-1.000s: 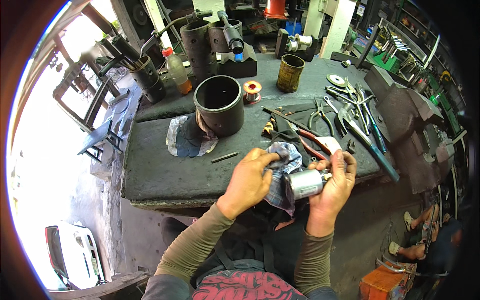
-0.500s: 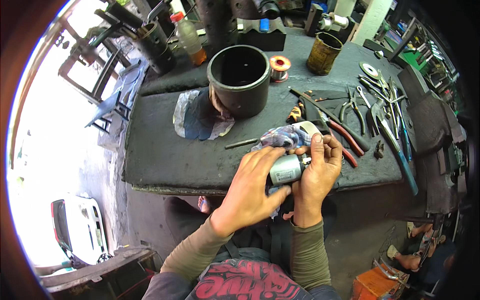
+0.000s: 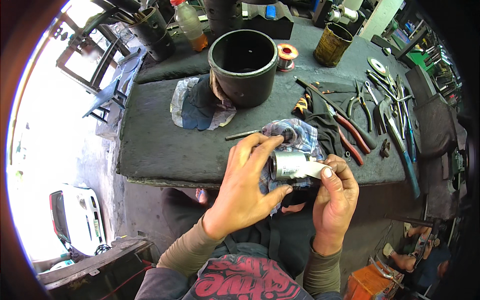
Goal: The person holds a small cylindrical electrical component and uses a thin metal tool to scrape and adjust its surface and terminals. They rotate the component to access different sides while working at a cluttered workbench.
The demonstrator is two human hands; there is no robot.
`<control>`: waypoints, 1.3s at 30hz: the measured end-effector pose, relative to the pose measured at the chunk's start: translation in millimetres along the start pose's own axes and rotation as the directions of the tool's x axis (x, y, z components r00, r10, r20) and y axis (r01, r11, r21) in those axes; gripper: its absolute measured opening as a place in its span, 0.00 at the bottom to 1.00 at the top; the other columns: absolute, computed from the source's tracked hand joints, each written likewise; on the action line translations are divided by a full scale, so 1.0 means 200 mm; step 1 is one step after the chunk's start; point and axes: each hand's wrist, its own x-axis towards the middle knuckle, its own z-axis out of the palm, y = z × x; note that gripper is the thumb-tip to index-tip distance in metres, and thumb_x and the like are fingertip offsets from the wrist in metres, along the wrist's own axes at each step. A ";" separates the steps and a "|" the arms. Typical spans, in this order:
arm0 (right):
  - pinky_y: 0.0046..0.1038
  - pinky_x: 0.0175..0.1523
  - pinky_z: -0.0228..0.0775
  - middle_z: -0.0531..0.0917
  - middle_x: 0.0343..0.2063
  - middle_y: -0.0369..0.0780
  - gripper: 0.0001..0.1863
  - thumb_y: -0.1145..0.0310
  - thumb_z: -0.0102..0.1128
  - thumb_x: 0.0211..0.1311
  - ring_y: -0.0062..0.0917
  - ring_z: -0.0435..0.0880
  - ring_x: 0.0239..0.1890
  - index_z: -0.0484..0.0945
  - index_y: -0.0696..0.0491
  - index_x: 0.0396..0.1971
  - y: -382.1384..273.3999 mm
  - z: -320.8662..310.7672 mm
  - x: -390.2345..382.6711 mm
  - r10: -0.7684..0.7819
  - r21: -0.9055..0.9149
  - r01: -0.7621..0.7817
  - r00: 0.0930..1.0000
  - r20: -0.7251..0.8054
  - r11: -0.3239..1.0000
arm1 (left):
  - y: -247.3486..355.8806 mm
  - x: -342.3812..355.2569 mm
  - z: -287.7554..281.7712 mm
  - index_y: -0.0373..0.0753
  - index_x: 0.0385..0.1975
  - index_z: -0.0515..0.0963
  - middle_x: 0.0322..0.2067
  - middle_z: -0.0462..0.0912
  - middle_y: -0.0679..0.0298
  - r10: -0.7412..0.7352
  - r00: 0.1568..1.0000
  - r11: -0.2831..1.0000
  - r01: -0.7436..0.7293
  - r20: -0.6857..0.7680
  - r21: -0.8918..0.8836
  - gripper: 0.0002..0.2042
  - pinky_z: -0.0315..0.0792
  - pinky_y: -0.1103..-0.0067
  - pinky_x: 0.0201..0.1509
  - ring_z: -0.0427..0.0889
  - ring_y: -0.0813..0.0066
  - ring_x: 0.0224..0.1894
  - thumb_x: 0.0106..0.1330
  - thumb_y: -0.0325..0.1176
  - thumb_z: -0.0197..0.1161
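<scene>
A silver metal cylinder (image 3: pixel 287 164) with a small printed label lies on a plaid cloth (image 3: pixel 305 134) at the bench's near edge. My left hand (image 3: pixel 242 187) is spread around the cylinder's left end, thumb and fingers apart; no firm grip on it shows. At the other end, my right hand (image 3: pixel 337 195) pinches a pale, whitish strip (image 3: pixel 314 170) between thumb and fingers. That strip reaches left to the cylinder's right end and hides part of it. Whether the strip is stuck to the cylinder, I cannot tell.
A thick dark pipe section (image 3: pixel 250 90) stands behind my hands, beside a wire spool (image 3: pixel 287 55) and a rusty can (image 3: pixel 332 47). Red-handled cutters (image 3: pixel 347 132), pliers (image 3: pixel 362 102) and several wrenches lie on the right. A short metal bar (image 3: pixel 242 135) lies beyond my left fingers.
My right hand has moved off the cylinder to the right and now pinches the pale strip, which stood curled above it before. My left fingers have spread wider.
</scene>
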 end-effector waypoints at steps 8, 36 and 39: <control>0.26 0.60 0.69 0.76 0.51 0.41 0.08 0.73 0.74 0.65 0.23 0.77 0.52 0.81 0.58 0.33 -0.01 -0.01 -0.01 0.012 -0.105 -0.007 0.999 0.051 0.994 | 0.07 -0.09 0.03 0.36 0.51 0.82 0.48 0.83 0.55 -0.011 0.984 0.984 -0.020 -0.175 -0.177 0.26 0.79 0.73 0.44 0.83 0.65 0.44 0.53 0.33 0.85; 0.26 0.55 0.74 0.75 0.50 0.44 0.08 0.82 0.74 0.63 0.24 0.77 0.50 0.81 0.62 0.35 0.04 -0.01 -0.01 -0.089 -0.480 0.110 0.994 0.066 0.871 | 0.04 -0.01 0.08 0.35 0.28 0.81 0.35 0.83 0.61 -0.258 0.956 0.927 0.204 -0.138 -0.315 0.07 0.79 0.77 0.37 0.84 0.74 0.32 0.55 0.21 0.75; 0.26 0.54 0.75 0.75 0.50 0.45 0.08 0.83 0.73 0.62 0.25 0.77 0.50 0.80 0.62 0.34 0.04 -0.02 -0.01 -0.091 -0.500 0.117 0.993 0.076 0.858 | 0.05 -0.01 0.08 0.35 0.28 0.81 0.33 0.82 0.60 -0.232 0.961 0.948 0.187 -0.152 -0.259 0.07 0.79 0.75 0.38 0.84 0.70 0.32 0.54 0.21 0.75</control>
